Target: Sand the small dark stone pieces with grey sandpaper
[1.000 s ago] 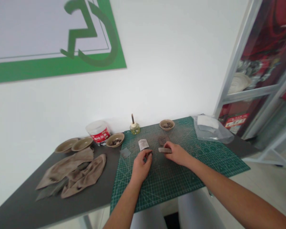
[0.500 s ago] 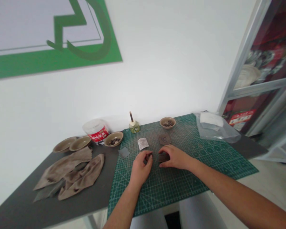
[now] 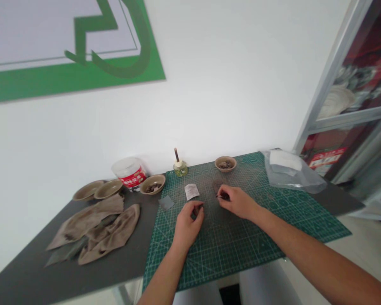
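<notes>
Green cutting mat [image 3: 228, 254] is lying across the dark grey surface [image 3: 28, 275], with crumpled tan cloths [image 3: 92, 228] heaped left of it and a clear plastic bag [image 3: 294, 174] sitting at its far right corner. Along the far edge, a white tub [image 3: 129, 173] is standing beside a bowl of dark bits [image 3: 152, 184], and a small glass bottle [image 3: 180, 168] is holding an upright stick [image 3: 177, 155]. Another bowl of dark bits [image 3: 225, 163] is resting on the mat. Over the mat's middle, the left hand [image 3: 188, 224] is pinching a small dark piece [image 3: 197, 210], while the right hand [image 3: 236, 202] is narrowly gripping a thin dark piece [image 3: 224, 196], the hands close but apart. A white paper slip [image 3: 191, 191] is lying just beyond the left hand
</notes>
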`<state>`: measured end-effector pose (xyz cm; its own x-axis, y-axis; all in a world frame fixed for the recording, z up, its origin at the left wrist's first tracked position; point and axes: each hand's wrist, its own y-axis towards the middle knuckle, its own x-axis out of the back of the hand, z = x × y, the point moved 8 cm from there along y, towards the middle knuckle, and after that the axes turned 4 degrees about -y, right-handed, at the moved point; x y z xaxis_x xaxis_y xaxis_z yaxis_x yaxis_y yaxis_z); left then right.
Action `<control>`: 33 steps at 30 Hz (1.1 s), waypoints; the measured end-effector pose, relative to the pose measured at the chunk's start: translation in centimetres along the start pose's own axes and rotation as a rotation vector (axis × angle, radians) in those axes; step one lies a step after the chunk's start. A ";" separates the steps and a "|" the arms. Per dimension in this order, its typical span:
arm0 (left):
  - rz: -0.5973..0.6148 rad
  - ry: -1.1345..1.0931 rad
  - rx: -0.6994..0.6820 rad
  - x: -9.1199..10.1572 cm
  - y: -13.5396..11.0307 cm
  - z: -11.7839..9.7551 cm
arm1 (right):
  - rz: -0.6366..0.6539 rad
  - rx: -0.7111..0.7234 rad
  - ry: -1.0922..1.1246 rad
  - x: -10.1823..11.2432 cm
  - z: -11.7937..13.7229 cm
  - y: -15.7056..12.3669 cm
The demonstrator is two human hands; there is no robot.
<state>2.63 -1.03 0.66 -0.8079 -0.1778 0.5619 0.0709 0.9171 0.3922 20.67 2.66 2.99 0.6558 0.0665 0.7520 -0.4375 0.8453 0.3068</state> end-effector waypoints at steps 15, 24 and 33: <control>-0.027 -0.206 0.134 0.9 0.3 0.5 | 0.020 0.018 0.352 -1.2 -0.8 0.1; -0.055 -0.359 0.163 0.8 6.5 -1.8 | -0.133 -0.114 0.678 0.5 -2.1 6.3; -0.031 -0.240 0.075 -1.3 9.6 0.3 | -0.137 -0.087 0.732 -1.4 -3.6 7.3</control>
<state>4.18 8.09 3.47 -0.9255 -0.1243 0.3578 0.0081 0.9380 0.3466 18.70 10.66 2.09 0.9558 0.2678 0.1211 -0.2924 0.9083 0.2992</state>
